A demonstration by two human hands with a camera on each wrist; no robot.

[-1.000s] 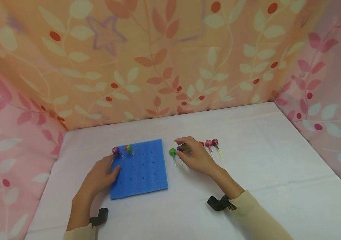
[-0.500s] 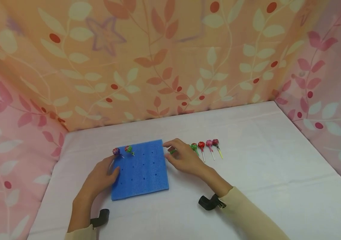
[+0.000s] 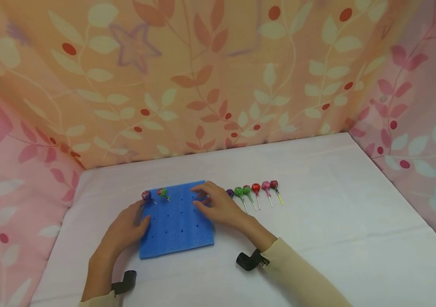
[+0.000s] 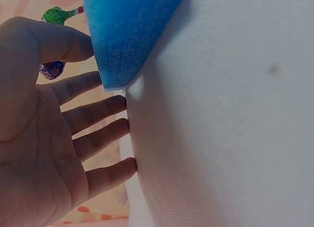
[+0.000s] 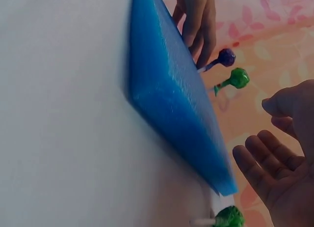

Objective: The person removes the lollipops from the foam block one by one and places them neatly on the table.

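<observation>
My left hand (image 3: 123, 230) holds its spread fingers along the left edge of a blue foam board (image 3: 175, 241) dotted with small holes. In the left wrist view its thumb (image 4: 66, 44) rests at the board's side, the fingers nearly straight. Two lollipops stand in the board's far-left part: a purple one (image 3: 146, 195) and a green one (image 3: 162, 192). Over the far-right part is my right hand (image 3: 219, 207), fingers loosely bent. In the right wrist view nothing shows between its fingers (image 5: 262, 163).
Right of the board, several lollipops lie in a row on the white table (image 3: 317, 221), among them a red one (image 3: 256, 187) and a pink one (image 3: 266, 186). Another green lollipop (image 5: 230, 216) lies near the board's corner. Patterned cloth (image 3: 218, 85) rises behind.
My right hand has moved left, away from the lollipop row and over the board's far-right part, uncovering more of the row. My left hand has stayed at the board's left edge.
</observation>
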